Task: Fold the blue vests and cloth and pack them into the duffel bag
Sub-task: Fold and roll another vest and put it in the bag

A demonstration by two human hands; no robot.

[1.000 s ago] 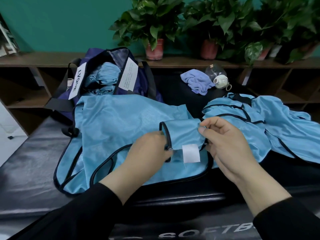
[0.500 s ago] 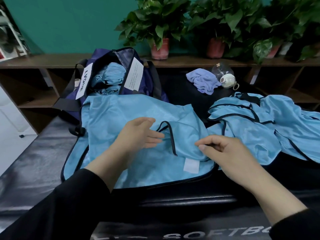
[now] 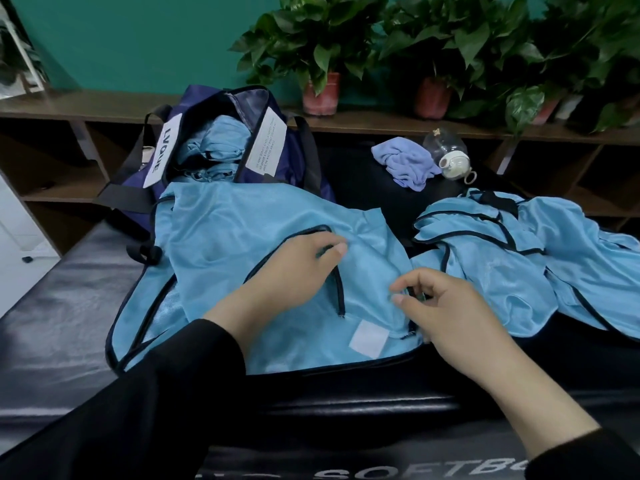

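I see the blue vest [image 3: 242,244] spread flat on the black tabletop [image 3: 52,306], just in front of the duffel bag [image 3: 221,133]. My left hand [image 3: 291,271] lies flat on it. My right hand [image 3: 446,306] pinches its edge.

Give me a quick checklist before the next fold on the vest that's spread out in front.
1. Vest lies flat on the black mat: not ok, its right side is rumpled.
2. Left hand rests on the vest: ok.
3. Right hand has a hold on the vest's right edge: ok, fingers pinch it.
4. Duffel bag is open: ok.
5. Room left in the bag: cannot tell, blue fabric already fills the opening.
6. Unfolded vests are clear of this one: ok, heaped to the right.
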